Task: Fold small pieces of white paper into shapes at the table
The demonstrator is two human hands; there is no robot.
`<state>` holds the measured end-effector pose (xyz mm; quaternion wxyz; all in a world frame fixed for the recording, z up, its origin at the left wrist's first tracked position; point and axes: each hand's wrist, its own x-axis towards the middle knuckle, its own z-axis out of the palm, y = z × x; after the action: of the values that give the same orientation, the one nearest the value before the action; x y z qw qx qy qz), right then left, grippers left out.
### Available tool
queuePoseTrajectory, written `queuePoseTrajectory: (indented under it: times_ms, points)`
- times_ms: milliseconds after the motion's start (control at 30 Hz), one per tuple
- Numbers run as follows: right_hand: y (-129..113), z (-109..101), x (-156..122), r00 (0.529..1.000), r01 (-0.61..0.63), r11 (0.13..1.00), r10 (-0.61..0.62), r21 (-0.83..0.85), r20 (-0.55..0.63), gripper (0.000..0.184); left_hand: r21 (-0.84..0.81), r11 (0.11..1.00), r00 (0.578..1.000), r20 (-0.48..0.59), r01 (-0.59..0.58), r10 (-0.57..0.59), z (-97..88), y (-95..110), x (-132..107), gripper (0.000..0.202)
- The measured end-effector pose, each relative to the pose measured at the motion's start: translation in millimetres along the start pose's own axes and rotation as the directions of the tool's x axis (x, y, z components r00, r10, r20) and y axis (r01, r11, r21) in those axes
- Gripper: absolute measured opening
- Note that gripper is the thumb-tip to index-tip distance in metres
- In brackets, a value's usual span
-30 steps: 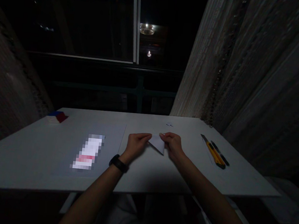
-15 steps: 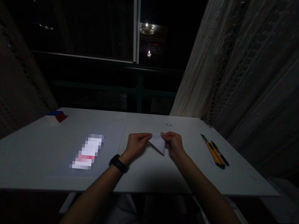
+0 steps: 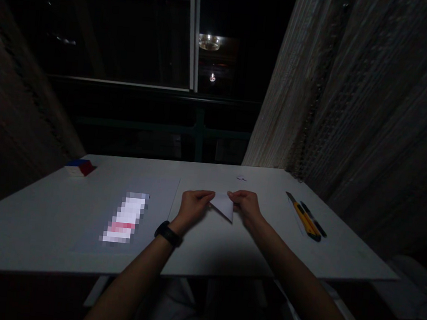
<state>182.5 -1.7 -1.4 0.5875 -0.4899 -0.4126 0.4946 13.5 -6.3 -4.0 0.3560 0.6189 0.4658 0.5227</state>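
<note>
A small piece of folded white paper [image 3: 223, 203] is held between my two hands above the middle of the table. It looks triangular, with one corner pointing down toward me. My left hand [image 3: 195, 204] pinches its left corner between thumb and fingers. At the upper right corner, my right hand [image 3: 246, 205] grips the paper the same way. The fingers behind the paper are partly hidden. A dark watch is on my left wrist.
On the white table [image 3: 204, 259], a phone with a blurred lit screen [image 3: 127, 217] lies on a paper sheet [image 3: 166, 196]. A colour cube [image 3: 79, 167] sits at the far left. To the right lie a yellow box cutter [image 3: 308, 220] and a dark pen [image 3: 314, 220]. Small scraps [image 3: 241, 178] lie farther back.
Both hands and the paper have shifted very slightly to the left. Their grip on the paper looks the same, and the other things stay in place.
</note>
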Motion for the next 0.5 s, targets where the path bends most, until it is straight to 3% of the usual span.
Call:
queuePoseTrajectory:
  times_ms: [133,367,500]
  points:
    - [0.9,-1.1,2.4,1.000,0.025,1.000,-0.025,-0.018,-0.009,0.031,-0.010,0.999,0.999,0.009,0.044,-0.044,0.6,3.0,-0.1,0.025]
    - [5.9,-4.3,5.4,0.991,-0.067,0.992,0.079,-0.111,0.112,0.029,-0.024,0.996,0.995,-0.040,0.087,-0.088,-2.0,-2.2,5.1,0.025]
    - [6.5,-5.2,6.9,0.985,-0.110,0.986,0.125,-0.129,0.119,0.025,-0.030,0.990,0.990,-0.036,0.136,-0.137,-2.2,-7.0,8.5,0.025]
